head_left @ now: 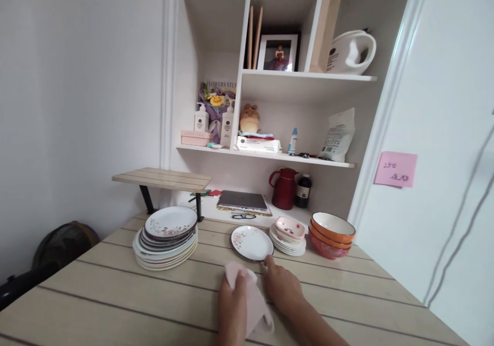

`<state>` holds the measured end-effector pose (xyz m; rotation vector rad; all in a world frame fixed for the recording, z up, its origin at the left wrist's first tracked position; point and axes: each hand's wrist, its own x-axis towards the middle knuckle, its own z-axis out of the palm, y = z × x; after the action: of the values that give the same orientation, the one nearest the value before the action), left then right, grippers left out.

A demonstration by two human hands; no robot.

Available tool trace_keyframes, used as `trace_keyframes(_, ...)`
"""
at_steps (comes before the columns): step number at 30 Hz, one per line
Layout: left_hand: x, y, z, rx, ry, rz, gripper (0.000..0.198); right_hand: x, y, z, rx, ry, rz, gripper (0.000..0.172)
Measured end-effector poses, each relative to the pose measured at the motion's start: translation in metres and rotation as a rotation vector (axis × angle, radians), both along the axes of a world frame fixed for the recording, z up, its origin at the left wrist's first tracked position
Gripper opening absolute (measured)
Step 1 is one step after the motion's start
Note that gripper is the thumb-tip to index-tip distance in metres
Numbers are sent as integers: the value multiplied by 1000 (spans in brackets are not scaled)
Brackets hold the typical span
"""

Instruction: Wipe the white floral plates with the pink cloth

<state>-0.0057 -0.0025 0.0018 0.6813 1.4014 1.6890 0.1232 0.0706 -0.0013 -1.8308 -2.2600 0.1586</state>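
Note:
A pale pink cloth [254, 305] is bunched in my left hand [233, 305], the thumb pressed on top and the rest hanging down to the right. My right hand [283, 284] is at the near right rim of a white plate [251, 242] with a dark edge and a brown floral pattern. Its fingertips close on that rim, while the plate appears to lie flat on the wooden table [162, 305]. The undersides of the right fingers are hidden.
Left stands a tall stack of plates [170, 223], before a small raised shelf [162, 177]. Right of the single plate are small dishes [289, 230] on stacked saucers, then stacked bowls [332, 232]. Behind lie glasses [244, 216], a laptop [242, 200] and a red jug [284, 189].

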Motion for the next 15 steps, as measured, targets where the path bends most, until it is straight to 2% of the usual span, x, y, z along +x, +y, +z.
trace_keyframes(4, 2, 0, 0, 12, -23, 18, 46, -1, 2, 2, 27, -99, 1, 31)
trace_keyframes(7, 4, -1, 1, 24, -78, 51, 43, -9, 5, 20, 68, -87, 29, 22)
trace_keyframes(9, 3, -1, 3, 26, -127, 64, 40, -23, 7, 41, 74, 88, 49, 16)
trace_keyframes(11, 0, -2, 5, 14, -166, 87, 37, -45, 9, 64, -14, 399, 101, 9)
trace_keyframes(13, -4, -3, 4, -12, -203, 108, 31, -73, 10, 82, -321, 811, 85, 9)
trace_keyframes(15, -7, 0, -1, -8, -248, 99, 24, -103, 9, 93, -434, 886, 85, 15)
